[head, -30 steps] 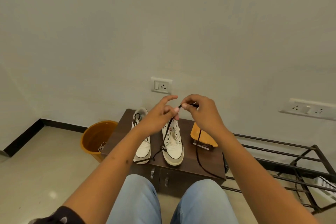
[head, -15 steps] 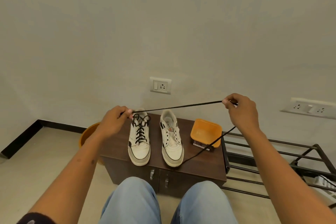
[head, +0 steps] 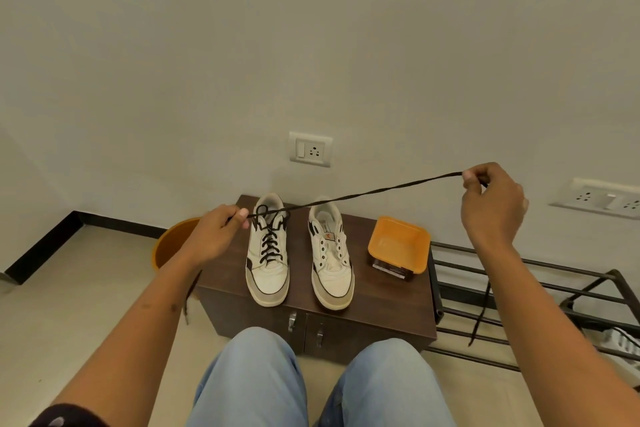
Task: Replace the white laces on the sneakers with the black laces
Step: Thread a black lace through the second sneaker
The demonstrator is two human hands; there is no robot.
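Observation:
Two white sneakers stand side by side on a dark wooden cabinet (head: 391, 302). The left sneaker (head: 267, 253) carries a black lace through its eyelets. The right sneaker (head: 330, 255) has bare eyelets and no lace. A loose black lace (head: 363, 196) stretches in the air above the shoes. My left hand (head: 216, 236) pinches it at the left, my right hand (head: 491, 206) pinches it higher at the right. One end hangs down under my left forearm, the other dangles below my right wrist.
An orange tub (head: 398, 246) rests on a dark box at the cabinet's right end. An orange bucket (head: 166, 246) stands on the floor to the left. A black metal rack (head: 540, 291) is on the right. My knees in blue jeans (head: 256, 381) are close to the cabinet front.
My hands, together over the right sneaker a second ago, have pulled apart and drawn the black lace out between them. Both lace ends now hang free beside the cabinet.

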